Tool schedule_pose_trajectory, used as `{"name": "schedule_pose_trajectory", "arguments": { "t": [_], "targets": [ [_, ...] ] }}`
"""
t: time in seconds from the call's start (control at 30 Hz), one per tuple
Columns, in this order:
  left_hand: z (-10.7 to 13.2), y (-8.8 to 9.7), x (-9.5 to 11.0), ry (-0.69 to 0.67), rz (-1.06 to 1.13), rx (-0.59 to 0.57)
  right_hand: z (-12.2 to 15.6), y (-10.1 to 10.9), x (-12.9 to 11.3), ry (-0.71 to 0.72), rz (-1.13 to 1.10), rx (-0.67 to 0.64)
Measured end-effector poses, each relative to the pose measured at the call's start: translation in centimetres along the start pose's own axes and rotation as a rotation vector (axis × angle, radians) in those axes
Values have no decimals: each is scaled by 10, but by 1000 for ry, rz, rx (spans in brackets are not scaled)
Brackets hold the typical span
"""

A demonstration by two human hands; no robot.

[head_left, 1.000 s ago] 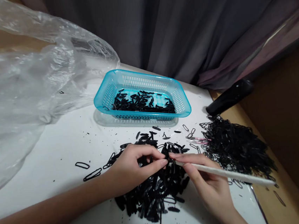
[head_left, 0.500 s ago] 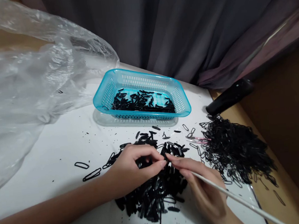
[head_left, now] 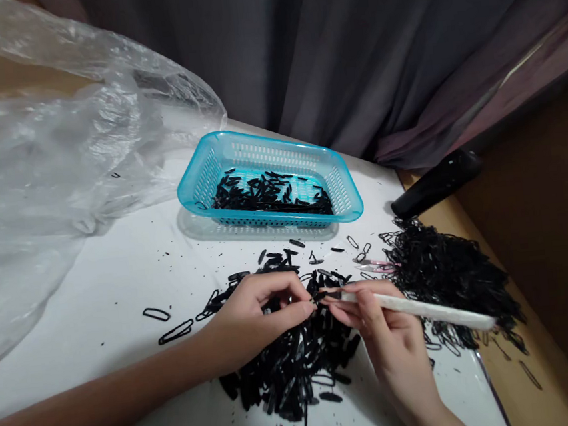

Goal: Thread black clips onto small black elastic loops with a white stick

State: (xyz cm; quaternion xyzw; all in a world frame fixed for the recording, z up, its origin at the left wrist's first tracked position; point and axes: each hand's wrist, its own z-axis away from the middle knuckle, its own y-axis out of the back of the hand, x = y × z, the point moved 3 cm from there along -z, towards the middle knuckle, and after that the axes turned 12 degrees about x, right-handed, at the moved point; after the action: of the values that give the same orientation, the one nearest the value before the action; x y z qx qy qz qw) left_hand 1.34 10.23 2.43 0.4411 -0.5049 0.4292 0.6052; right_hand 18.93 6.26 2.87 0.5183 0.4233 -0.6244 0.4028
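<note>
Left hand pinches small black piece; right hand grips white-handled tool, tip towards 9 o'clock. Advisable: steady pinch, light pressure.

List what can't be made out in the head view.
Head view:
Small dark piece pinched by left hand: too small, partly covered by that hand.
Pink tool: right end hidden by the tangled black pile.
Plastic bag: cut off by the left edge.
Basket: floor partly covered by black pieces.
</note>
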Motion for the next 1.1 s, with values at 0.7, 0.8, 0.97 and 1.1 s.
{"name": "schedule_pose_trajectory", "arguments": {
  "t": [0.7,0.8,0.97,1.1],
  "targets": [
    [-2,1,0,44,80,5,-28,8,6,-354,-293,46],
    [-2,2,0,40,81,15,-38,18,4,-286,-288,71],
    [1,4,1,19,108,47,-58,38,-6,-57,-269,214],
    [0,3,2,27,86,66,-57,35,-4,-73,-235,179]
  ]
}}
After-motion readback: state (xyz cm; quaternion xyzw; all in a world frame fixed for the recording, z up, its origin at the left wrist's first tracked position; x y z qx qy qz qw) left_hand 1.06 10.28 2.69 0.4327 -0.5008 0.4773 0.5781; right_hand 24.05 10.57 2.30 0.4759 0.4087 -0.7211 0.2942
